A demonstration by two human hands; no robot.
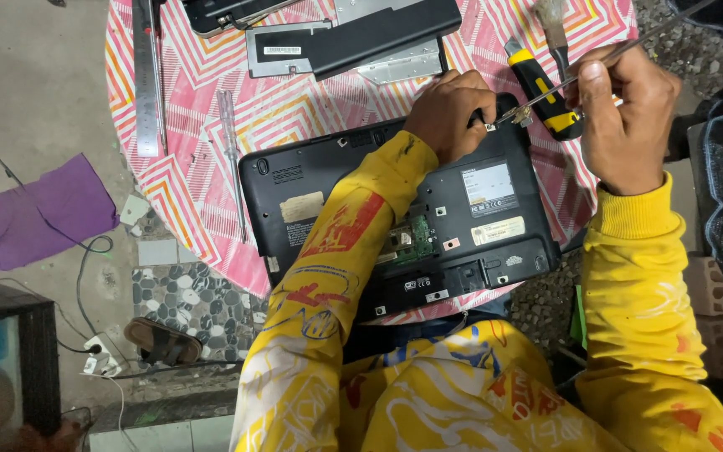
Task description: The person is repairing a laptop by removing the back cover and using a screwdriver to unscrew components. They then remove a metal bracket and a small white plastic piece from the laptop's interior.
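Head view: laptop (395, 209) under both hands (449, 113).

Utility knife (546, 92) just right of laptop (462, 209); bare cloth (194, 167) at left w/ ruler (147, 75).

Even, soft light — sharp, slight edge warp.

Black laptop (395, 209) turned underside up, with white and pale yellow stickers, a tan tape patch and a green board showing through an opening. Bench (202, 192) covered in pink cloth with white, orange and yellow zigzags. Yellow sleeves printed in red, blue and white. Yellow-and-black knife (546, 100). Silver ruler (148, 75). Purple cloth (39, 209) on grey floor. Black-and-white pebble tile (190, 301) under a brown sandal (161, 339).
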